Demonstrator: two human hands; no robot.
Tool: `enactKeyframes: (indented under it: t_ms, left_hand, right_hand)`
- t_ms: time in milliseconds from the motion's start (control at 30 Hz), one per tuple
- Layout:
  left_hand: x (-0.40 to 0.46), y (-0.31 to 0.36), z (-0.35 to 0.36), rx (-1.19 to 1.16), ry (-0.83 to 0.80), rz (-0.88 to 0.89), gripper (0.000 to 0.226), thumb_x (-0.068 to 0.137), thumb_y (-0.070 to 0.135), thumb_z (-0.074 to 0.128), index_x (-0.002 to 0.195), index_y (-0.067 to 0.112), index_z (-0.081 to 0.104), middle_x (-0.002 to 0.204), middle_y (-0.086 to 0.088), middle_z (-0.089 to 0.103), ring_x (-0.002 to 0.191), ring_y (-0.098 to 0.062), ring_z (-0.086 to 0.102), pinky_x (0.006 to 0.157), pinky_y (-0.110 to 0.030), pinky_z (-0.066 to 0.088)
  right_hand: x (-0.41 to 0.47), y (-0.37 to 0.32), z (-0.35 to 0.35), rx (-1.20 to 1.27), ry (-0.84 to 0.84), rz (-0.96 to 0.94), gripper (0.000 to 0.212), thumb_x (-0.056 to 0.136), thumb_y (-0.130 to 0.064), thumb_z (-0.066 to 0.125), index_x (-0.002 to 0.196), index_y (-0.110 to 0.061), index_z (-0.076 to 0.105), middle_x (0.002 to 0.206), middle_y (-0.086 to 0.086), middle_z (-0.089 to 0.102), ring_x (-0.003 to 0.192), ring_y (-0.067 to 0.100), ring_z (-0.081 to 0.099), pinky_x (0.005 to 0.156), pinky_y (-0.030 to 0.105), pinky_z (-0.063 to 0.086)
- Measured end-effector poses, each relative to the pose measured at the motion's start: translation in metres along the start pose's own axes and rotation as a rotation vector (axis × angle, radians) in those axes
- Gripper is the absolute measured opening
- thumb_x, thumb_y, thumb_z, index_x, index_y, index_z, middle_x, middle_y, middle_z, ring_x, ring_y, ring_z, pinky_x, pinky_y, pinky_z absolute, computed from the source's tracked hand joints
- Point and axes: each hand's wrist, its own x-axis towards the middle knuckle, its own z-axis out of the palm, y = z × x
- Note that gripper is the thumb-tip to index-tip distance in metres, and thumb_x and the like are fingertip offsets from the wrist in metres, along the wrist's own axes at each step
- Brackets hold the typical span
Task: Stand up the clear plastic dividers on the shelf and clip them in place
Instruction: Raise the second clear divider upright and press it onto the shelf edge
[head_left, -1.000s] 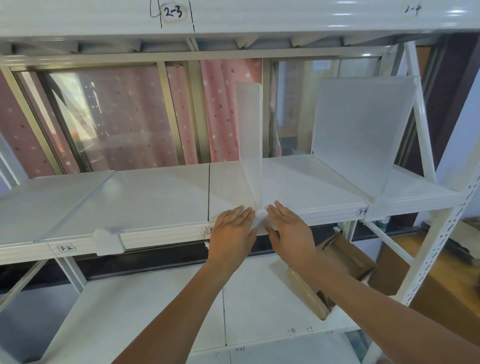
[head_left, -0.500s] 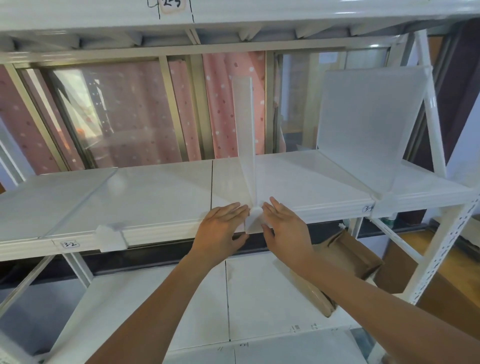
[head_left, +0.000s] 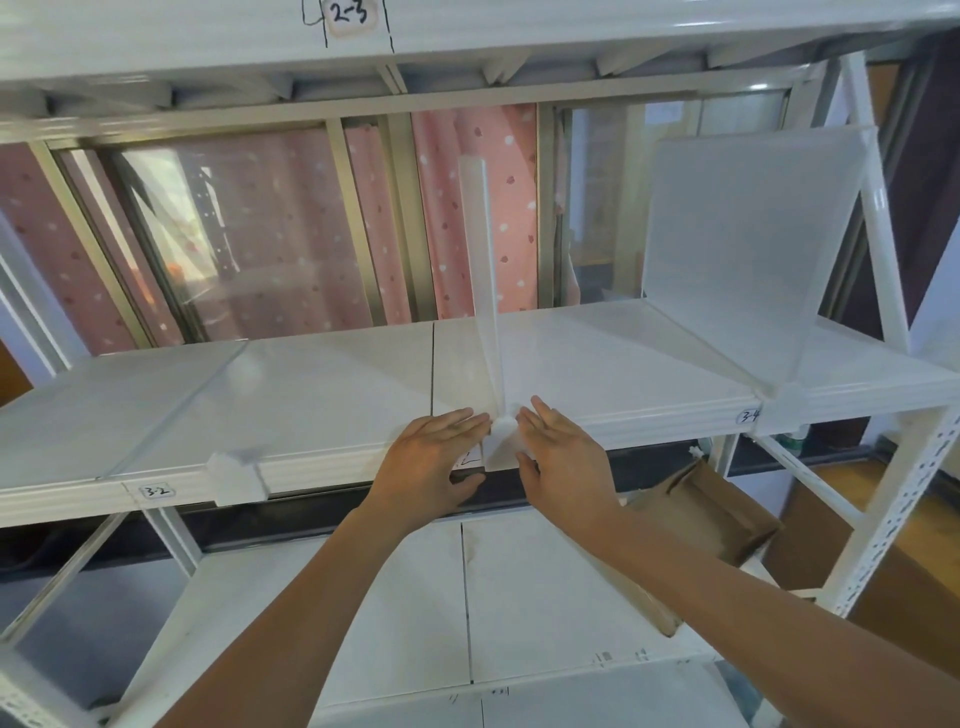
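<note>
A clear plastic divider (head_left: 480, 270) stands upright in the middle of the white shelf (head_left: 623, 358), seen edge-on. Its white clip (head_left: 501, 441) hangs over the shelf's front lip. My left hand (head_left: 431, 462) lies flat against the lip just left of the clip, fingers straight and together. My right hand (head_left: 566, 457) lies the same way just right of it, thumb at the clip's side. A second divider (head_left: 748, 249) stands upright at the right, clipped at the front edge. A third divider (head_left: 171, 405) lies flat on the shelf at the left, its clip (head_left: 236, 478) on the lip.
The rack's upper shelf (head_left: 467, 31) runs overhead and a lower shelf (head_left: 395, 613) sits beneath my arms. A brown cardboard box (head_left: 701, 514) rests on the lower shelf at the right. A window with pink curtains (head_left: 467, 208) is behind the rack. A perforated upright (head_left: 898, 514) stands at right.
My two hands have drawn slightly apart, so the white clip between them shows fully. The middle divider stays upright. The camera has shifted a little.
</note>
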Motion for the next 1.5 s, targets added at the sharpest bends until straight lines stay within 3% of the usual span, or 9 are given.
enactKeyframes:
  t_ms: [1200,1500]
  left_hand:
    - [-0.016,-0.019,-0.014,0.004,0.024,-0.03,0.062,0.082,0.035,0.083,0.139,0.019,0.064,0.143,0.01,0.061,0.139,-0.01,0.049,0.109,-0.036,0.041]
    - [-0.023,-0.022,-0.017,-0.002,0.051,-0.048,0.063,0.081,0.034,0.084,0.139,0.017,0.065,0.142,0.008,0.063,0.137,-0.012,0.053,0.107,-0.039,0.046]
  right_hand:
    - [0.006,-0.03,0.006,0.031,0.023,-0.001,0.054,0.059,-0.008,0.093,0.11,0.003,0.078,0.116,0.013,0.076,0.113,0.025,0.072,0.094,0.035,0.05]
    - [0.009,-0.039,0.007,0.029,0.002,-0.013,0.057,0.056,-0.011,0.096,0.108,0.003,0.078,0.114,0.016,0.076,0.108,0.027,0.074,0.087,0.039,0.058]
